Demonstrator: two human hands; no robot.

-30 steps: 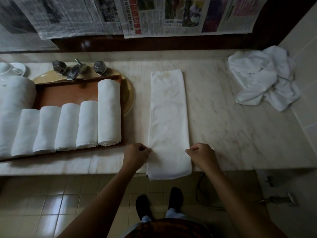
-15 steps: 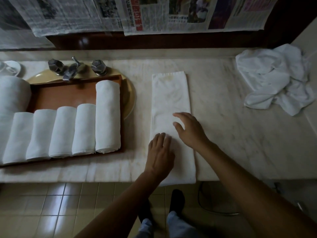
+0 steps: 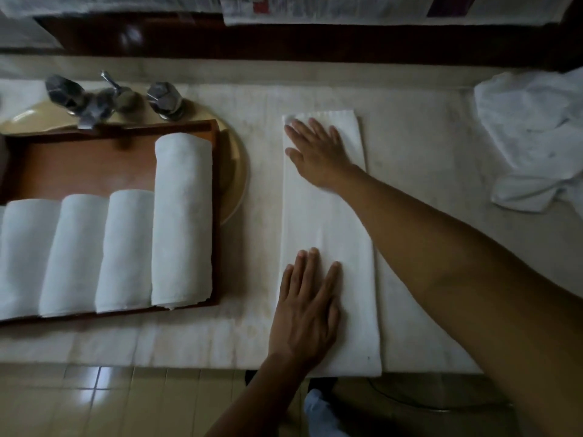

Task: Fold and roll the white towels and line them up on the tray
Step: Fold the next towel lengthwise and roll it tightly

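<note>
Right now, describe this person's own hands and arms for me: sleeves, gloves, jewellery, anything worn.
The left hand and the right hand are bare: no gloves, rings, watch or bracelet show. The left forearm and right forearm are uncovered up to the picture's edge, with no sleeve in view. The nails look short and unpainted, though the light is dim.

Desk: pale veined marble top spanning the full width, with a straight front edge.
Floor: glossy beige square tiles with dark grout, one catching a soft white glare.
Back wall: dark wooden band, with newspaper sheets hanging along its top.
Basin: cream bowl at the left of the desk, with metal taps behind it.
Light: dim and cool.
</note>
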